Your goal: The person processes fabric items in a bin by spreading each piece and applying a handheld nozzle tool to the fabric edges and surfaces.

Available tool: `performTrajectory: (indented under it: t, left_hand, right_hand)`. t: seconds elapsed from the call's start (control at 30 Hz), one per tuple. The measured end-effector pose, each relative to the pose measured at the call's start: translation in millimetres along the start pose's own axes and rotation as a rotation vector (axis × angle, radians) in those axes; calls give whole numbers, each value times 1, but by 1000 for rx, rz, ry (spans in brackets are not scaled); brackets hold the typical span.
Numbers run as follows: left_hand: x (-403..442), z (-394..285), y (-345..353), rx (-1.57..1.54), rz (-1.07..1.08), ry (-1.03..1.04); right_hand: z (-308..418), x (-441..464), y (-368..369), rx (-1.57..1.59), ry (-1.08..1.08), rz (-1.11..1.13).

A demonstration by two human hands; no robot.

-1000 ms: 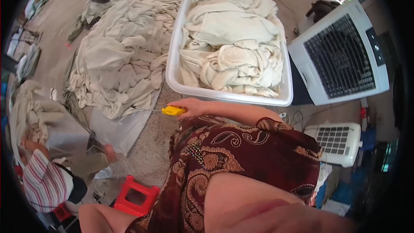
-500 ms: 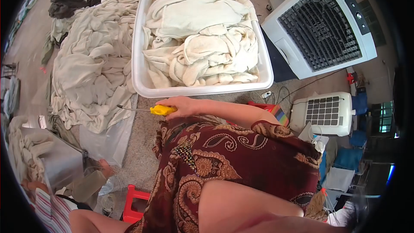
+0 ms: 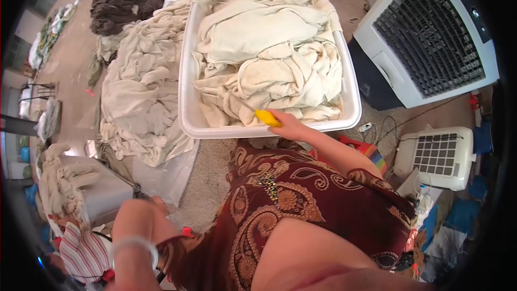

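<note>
My right hand [image 3: 288, 125] is closed around the yellow handle of a screwdriver [image 3: 266, 117], whose thin metal shaft points up and left over the cloth. This hand is at the front rim of a white plastic tub [image 3: 269, 131]. Cream knit cloth pieces [image 3: 258, 27] are heaped inside the tub, up past its far rim. At the lower left, my left arm is bent, with a pale bracelet [image 3: 134, 245] at the wrist. The lower frame edge cuts off my left hand, and its fingers do not show.
Left of the tub, a large pile of cream cloth [image 3: 142, 86] lies on plastic sheeting, with dark cloth [image 3: 126, 0] behind it. An air cooler [image 3: 431, 37] stands at the right. A person in a striped garment [image 3: 83, 250] is at the lower left.
My right hand has carried the screwdriver from in front of the tub up and right, over its front rim. My left forearm has come into view at the lower left. The camera view has shifted.
</note>
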State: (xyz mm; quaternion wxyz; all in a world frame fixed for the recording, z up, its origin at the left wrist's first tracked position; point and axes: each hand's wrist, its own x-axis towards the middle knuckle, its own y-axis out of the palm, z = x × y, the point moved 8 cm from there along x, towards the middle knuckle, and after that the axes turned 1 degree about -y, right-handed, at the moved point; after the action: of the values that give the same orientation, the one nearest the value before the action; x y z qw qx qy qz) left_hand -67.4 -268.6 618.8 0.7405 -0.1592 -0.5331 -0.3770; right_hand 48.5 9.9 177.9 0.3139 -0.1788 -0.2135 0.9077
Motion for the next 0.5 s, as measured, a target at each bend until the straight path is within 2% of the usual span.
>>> performTrajectory:
  t: [0.03,0.1,0.13,0.2,0.23,0.27,0.3,0.33,0.4,0.5]
  left_hand:
    - [-11,15,10,169,-78,-100]
    - [-40,50,43,204,-125,-273]
    - [-54,62,59,208,-119,-267]
    - [-97,116,105,440,267,-572]
    - [-126,133,129,389,352,-671]
    - [-160,158,147,134,406,-821]
    - [-193,173,167,11,449,-1005]
    - [-228,190,183,44,596,-1118]
    - [-299,214,207,-38,715,-1374]
    - [-392,243,227,-64,838,-1427]
  right_hand:
    - [-3,-8,-12,14,-16,6]
    - [-21,-24,-46,40,66,-104]
    - [-29,-30,-57,44,59,-99]
    - [-50,-48,-91,56,94,-310]
    - [-57,-54,-99,61,91,-306]
    - [-66,-62,-113,16,138,-358]
    - [-75,-70,-124,-28,186,-409]
    - [-84,-74,-132,-39,165,-461]
    - [-96,-82,-142,-49,150,-491]
    - [-107,-90,-149,-36,158,-544]
